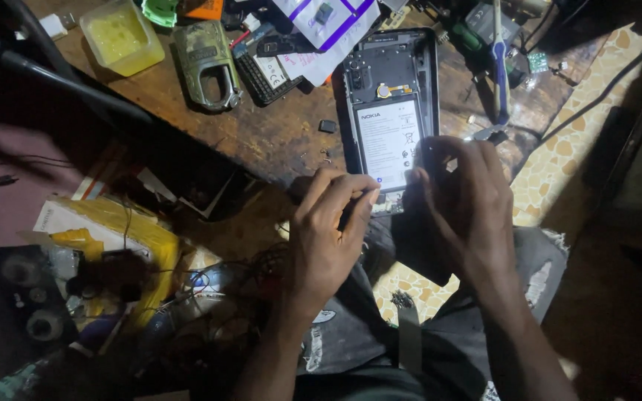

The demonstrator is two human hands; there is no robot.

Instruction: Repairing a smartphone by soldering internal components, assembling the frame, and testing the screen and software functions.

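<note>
My left hand (328,238) and right hand (462,200) are close together at the near end of an opened phone (389,111) lying back-up on the desk (261,134). My left fingers pinch a thin tool against its lower edge; my right fingers grip its lower right corner. A screwdriver (499,67) lies beyond my right hand, a yellow tub (122,36) far past my left.

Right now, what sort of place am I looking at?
Most likely a small phone repair bench. An opened phone with its back cover off lies on a worn wooden table, a blue-handled screwdriver beside it, and both hands work at the phone's lower end.
</note>
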